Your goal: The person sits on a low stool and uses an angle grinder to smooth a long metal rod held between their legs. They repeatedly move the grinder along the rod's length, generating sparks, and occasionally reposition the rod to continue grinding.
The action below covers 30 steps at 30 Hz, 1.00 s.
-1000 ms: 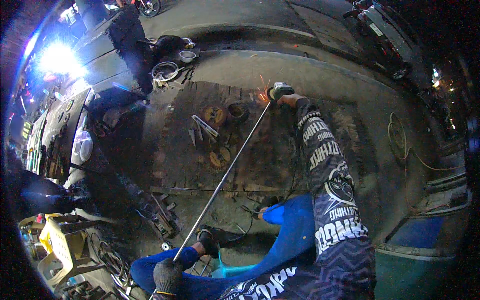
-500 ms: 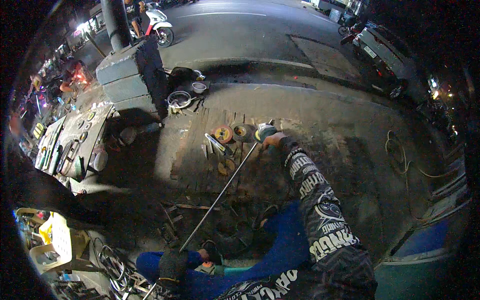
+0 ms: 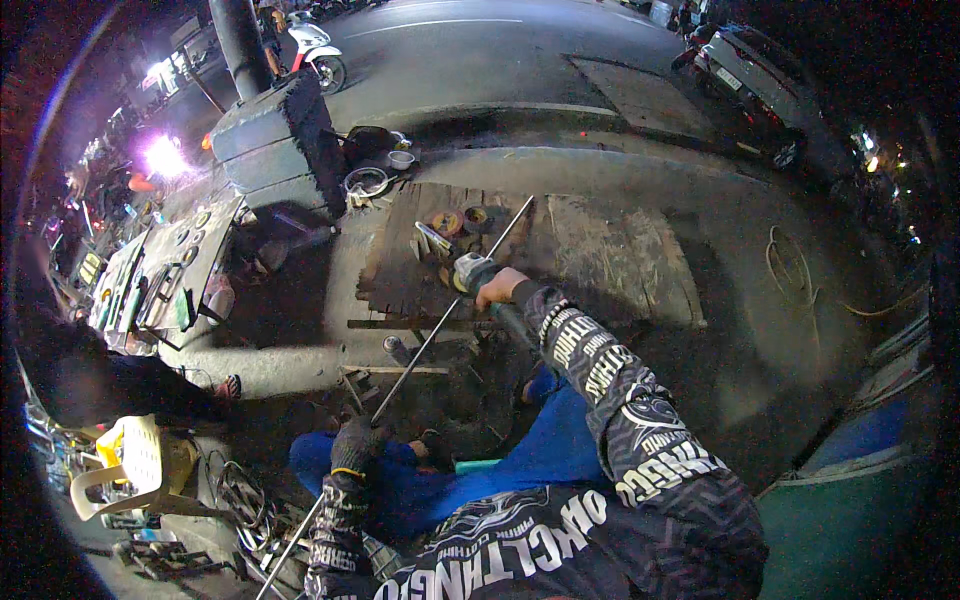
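Observation:
My left hand (image 3: 355,447), in a dark knit glove, is closed around a long thin metal rod (image 3: 412,366) over my left knee. The rod slants up and away to the right, its far end above the wooden boards (image 3: 620,262). My bare right hand (image 3: 502,288) grips an angle grinder (image 3: 474,270), whose head lies against or just over the middle of the rod; I cannot tell whether they touch. Beyond the grinder lie an orange-brown disc (image 3: 447,221), a dark round disc (image 3: 477,214) and a slim white-and-blue tool (image 3: 432,237).
A low table (image 3: 160,262) holding several tools stands at the left, near a dark-clothed person (image 3: 110,385). A cream plastic chair (image 3: 135,465) is at lower left. Beyond are a concrete block with a post (image 3: 270,140), a scooter (image 3: 315,50) and a parked car (image 3: 745,75).
The grinder and my right hand have come nearer and leftward along the rod. The rod's far end now reaches past the grinder. A bright glare has flared up at far left.

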Tool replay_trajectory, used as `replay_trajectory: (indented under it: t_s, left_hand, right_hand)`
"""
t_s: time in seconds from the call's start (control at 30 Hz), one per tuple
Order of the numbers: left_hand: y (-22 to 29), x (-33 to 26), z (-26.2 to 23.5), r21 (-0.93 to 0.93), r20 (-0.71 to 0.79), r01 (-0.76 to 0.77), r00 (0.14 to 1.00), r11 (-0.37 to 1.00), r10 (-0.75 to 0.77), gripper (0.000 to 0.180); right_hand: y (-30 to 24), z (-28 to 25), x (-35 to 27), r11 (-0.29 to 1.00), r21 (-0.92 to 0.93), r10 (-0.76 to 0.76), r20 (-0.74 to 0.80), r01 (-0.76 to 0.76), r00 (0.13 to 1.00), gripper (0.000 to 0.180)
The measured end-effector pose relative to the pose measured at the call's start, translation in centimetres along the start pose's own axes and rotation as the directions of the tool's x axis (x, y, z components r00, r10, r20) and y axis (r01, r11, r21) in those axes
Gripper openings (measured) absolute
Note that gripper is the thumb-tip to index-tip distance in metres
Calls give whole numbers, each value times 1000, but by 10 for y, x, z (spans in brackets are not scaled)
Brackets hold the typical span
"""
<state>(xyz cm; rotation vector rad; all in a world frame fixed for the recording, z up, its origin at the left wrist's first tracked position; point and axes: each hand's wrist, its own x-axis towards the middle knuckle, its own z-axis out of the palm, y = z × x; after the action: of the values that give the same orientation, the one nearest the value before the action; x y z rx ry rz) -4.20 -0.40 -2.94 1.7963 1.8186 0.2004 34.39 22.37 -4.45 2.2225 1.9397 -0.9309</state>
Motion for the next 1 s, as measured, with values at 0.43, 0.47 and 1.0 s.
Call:
replay_trajectory:
  t_s: [0.43, 0.47, 1.0]
  left_hand:
    - [17, 15, -23, -140, 131, -115, 982, 984, 133, 43]
    - [18, 16, -22, -110, 158, -98, 981, 989, 114, 44]
    - [13, -3, -22, 24, -45, -224, 973, 974, 225, 42]
  right_hand:
    - [-78, 32, -102, 975, 16, -224, 66, 224, 972, 59]
    - [-79, 34, -105, 969, 46, -243, 45, 241, 969, 60]
    - [-46, 0, -88, 985, 11, -175, 43, 175, 984, 58]
